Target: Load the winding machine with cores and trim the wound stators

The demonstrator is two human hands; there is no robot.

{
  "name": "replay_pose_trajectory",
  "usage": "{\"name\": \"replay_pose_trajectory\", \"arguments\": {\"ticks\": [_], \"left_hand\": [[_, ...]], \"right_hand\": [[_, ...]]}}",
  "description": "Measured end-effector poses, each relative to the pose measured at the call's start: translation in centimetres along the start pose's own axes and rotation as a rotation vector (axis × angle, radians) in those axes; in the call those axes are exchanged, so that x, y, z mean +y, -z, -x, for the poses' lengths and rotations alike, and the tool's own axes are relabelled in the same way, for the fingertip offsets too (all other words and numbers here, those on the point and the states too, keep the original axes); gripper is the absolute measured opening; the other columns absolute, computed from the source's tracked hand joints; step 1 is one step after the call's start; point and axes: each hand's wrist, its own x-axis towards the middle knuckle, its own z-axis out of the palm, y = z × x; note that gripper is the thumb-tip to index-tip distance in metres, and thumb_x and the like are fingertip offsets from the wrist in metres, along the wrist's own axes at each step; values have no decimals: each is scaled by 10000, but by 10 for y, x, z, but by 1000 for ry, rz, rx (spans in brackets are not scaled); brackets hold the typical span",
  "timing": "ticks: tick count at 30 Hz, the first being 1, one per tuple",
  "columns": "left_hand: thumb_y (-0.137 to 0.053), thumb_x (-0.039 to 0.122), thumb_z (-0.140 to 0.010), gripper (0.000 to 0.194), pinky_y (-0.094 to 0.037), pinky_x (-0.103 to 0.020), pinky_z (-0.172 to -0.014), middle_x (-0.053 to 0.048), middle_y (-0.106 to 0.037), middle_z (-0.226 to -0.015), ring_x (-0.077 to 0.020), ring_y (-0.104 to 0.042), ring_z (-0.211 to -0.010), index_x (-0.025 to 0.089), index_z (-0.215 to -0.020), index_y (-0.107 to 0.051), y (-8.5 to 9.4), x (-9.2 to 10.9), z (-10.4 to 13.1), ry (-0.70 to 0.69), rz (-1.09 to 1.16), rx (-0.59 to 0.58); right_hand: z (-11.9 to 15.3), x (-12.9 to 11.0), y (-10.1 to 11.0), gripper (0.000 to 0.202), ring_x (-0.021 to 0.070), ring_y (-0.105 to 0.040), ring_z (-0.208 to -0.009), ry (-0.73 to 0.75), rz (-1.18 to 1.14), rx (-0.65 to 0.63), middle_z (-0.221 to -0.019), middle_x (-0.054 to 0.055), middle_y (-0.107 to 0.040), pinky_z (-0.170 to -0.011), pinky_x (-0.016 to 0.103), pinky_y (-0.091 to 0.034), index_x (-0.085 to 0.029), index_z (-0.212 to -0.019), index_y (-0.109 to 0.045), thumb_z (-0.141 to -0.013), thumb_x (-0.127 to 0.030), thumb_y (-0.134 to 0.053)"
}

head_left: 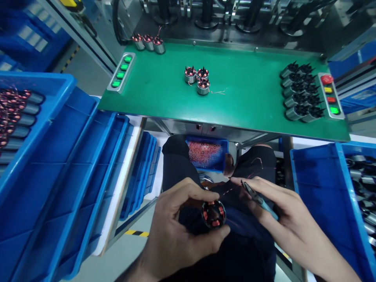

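Observation:
My left hand [188, 223] is closed around a motor stator [214, 214] wound with copper, its open end facing up toward me. A thin copper wire [227, 191] runs from the stator toward my right hand [273, 211]. That hand is wrapped about a pair of small pliers or cutters [260, 200] with light-blue handles, jaws pointing up and left. Its fingertips are beside the wire; whether they pinch it I cannot tell. Both hands are above my lap, in front of the green worktop [164, 90].
Three wound stators [202, 80] stand mid-worktop, three more [148, 43] at the back left. Several stators with black tops [302, 92] stand beside a button panel [331, 96]. Blue crates [73, 156] flank me; a blue bin [207, 154] with copper scraps lies below.

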Motion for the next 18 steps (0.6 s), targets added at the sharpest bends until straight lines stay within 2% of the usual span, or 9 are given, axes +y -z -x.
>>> {"name": "replay_pose_trajectory", "arguments": {"ticks": [3,7,10,12,15,18], "left_hand": [[-993,105,-729,435,-553,-241,-600,49,-772,-892,-129,-728,-697,320,-1075,-843,0,0,-1,-6,-2,-1],[-1000,109,-730,443,-550,-229,-600,59,-763,-883,-119,-717,-684,320,-1082,-833,1,0,1,-5,9,-18],[-1013,145,-790,477,-607,-229,-673,58,-790,-941,-132,-754,-742,338,-1166,-792,1,-4,3,12,42,-35],[-992,179,-878,402,-642,-245,-765,40,-810,-1015,-150,-788,-841,332,-1159,-749,2,-8,6,-11,65,-34],[-986,206,-924,294,-635,-254,-840,15,-785,-1011,-169,-796,-942,283,-1000,-712,8,-11,18,-37,50,-21],[-996,302,-931,348,-635,-243,-750,-8,-758,-1050,-166,-801,-858,253,-964,-653,35,-6,44,119,205,12]], "right_hand": [[1,-1,1,638,127,-742,-1295,9,1,26,-1468,-131,-747,-1154,131,-501,-511,-1651,-661,-1142,-135,-584],[1,-3,0,591,127,-791,-1178,17,-30,55,-1408,-115,-780,-1095,133,-561,-485,-1597,-725,-1143,-126,-606],[-2,4,-5,449,157,-816,-1149,0,-55,87,-1357,-85,-804,-1076,153,-595,-417,-1518,-797,-1163,-163,-694],[-4,15,-10,328,197,-819,-1174,-14,-36,118,-1344,-51,-812,-1103,173,-598,-338,-1453,-839,-1169,-209,-741],[-1,38,-16,235,248,-823,-1163,-1,69,170,-1329,-13,-816,-1102,201,-606,-257,-1381,-865,-1191,-345,-758],[3,64,-24,407,317,-850,-1041,27,97,214,-1245,15,-835,-997,290,-701,-263,-1316,-889,-1185,-629,-770]]}}
